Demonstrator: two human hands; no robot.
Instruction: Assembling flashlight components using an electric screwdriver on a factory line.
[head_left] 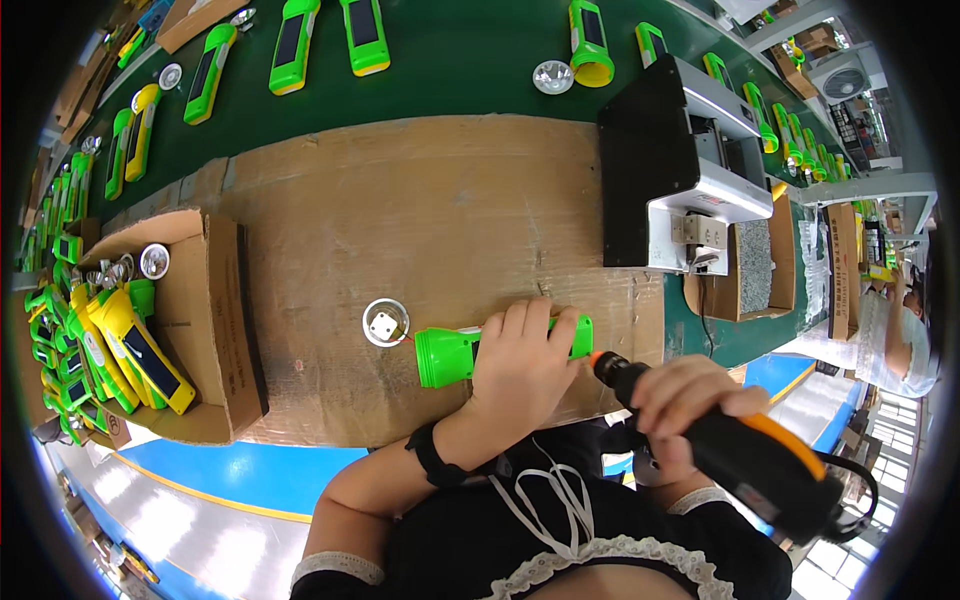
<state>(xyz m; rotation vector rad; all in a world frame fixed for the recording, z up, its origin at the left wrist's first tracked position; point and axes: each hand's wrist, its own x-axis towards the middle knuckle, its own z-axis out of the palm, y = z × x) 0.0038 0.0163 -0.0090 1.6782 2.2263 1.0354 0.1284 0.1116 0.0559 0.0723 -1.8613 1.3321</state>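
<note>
Left hand: the left hand (525,360) is curled over a green flashlight (445,358), holding it down.
Right hand: the right hand (690,400) is wrapped around a black and orange power screwdriver (765,470).
Flashlight position: lies on its side on the cardboard sheet (400,210), close to the near edge and right of the middle, wide end toward the left edge.
Screwdriver tip: orange, at the narrow end of the flashlight; contact cannot be confirmed.
Reflector: a round silver reflector (369,324) with a white square piece lies just beside the wide end; a thin red wire (408,338) runs between them.
Left edge of sheet: an open carton (228,330) holds green and yellow flashlights (150,360), piled at angles.
Far right corner of sheet: a black and silver machine (650,170) stands upright.
Beyond far edge: more flashlights (366,37) rest on the green table (480,85).
</note>
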